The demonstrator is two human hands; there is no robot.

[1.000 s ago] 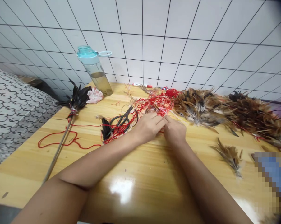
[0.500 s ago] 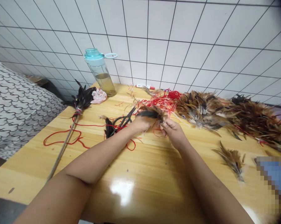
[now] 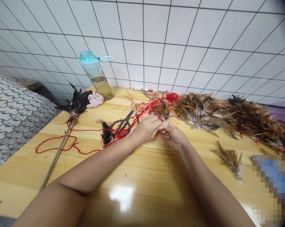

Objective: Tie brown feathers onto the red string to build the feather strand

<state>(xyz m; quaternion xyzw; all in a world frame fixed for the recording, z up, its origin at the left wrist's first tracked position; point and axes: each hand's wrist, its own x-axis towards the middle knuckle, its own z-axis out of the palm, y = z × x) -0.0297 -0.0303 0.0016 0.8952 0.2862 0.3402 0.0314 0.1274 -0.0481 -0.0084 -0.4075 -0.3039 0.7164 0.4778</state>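
Observation:
My left hand (image 3: 147, 128) and my right hand (image 3: 173, 137) meet at the middle of a wooden table (image 3: 142, 176), both pinched on the base of a small brown feather bundle (image 3: 161, 110) that stands up from the fingers. Red string (image 3: 147, 108) lies tangled just behind the hands and trails from the bundle. Black scissors (image 3: 123, 123) lie left of my left hand among the string.
A long pile of brown feathers (image 3: 227, 115) runs along the right back. A stick with black feathers (image 3: 71, 116) and loose red string (image 3: 59, 143) lie left. A water bottle (image 3: 96, 75), pink cloth (image 3: 95, 99), marker (image 3: 143, 90) and a loose feather tuft (image 3: 229, 159) are also there.
Both hands lifted a brown feather bundle out of the string, then brought it upright between the fingertips. The view shifted slightly.

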